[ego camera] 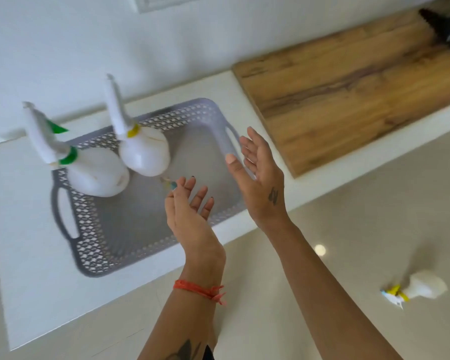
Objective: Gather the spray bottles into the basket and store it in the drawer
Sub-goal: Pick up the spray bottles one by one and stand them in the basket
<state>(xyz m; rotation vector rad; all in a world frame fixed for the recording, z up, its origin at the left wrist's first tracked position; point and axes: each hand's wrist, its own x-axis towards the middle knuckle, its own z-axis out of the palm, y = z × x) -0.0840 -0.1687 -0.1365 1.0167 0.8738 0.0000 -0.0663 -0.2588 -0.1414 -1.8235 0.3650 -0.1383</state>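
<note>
A grey perforated basket [151, 237] sits on the white counter. Two white spray bottles stand inside it: one with a green collar [96, 175] at its left end, one with a yellow collar [144, 154] beside it toward the back. A third white spray bottle with a yellow collar [421, 287] lies on its side on the floor at the lower right. My left hand [190, 211] hovers open over the basket's near right part. Over the basket's right handle, my right hand [260, 175] is open too, palm turned left. Neither hand holds anything.
A wooden board [348, 92] lies on the counter to the right of the basket. The white counter [31, 255] runs along a white wall, and its front edge meets a glossy beige floor [348, 229]. A dark object [447, 24] shows at the top right corner.
</note>
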